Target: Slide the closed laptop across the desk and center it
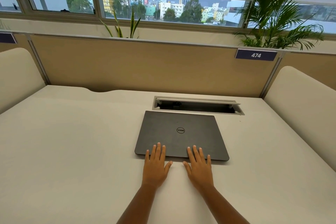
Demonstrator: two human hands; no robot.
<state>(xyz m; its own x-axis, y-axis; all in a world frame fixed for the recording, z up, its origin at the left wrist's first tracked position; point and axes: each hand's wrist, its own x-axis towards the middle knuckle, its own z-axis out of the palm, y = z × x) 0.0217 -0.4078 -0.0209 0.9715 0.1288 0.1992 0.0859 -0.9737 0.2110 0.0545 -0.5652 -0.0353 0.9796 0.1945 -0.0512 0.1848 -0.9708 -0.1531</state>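
near the worktop (72, 151) far edge: closed laptop (180, 132); left hand (156, 165), right hand (199, 167) flat on lid, grip open, pressing to slide it.

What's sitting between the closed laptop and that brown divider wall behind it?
In the head view, an open cable slot set into the desk lies between the laptop and the divider wall.

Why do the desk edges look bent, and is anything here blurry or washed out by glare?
Head view: the wide-angle lens bows the partition and desk edges. Light is soft daylight from the window, with faint shadows under both hands and no glare on the matte laptop. Left hand and right hand look sharp.
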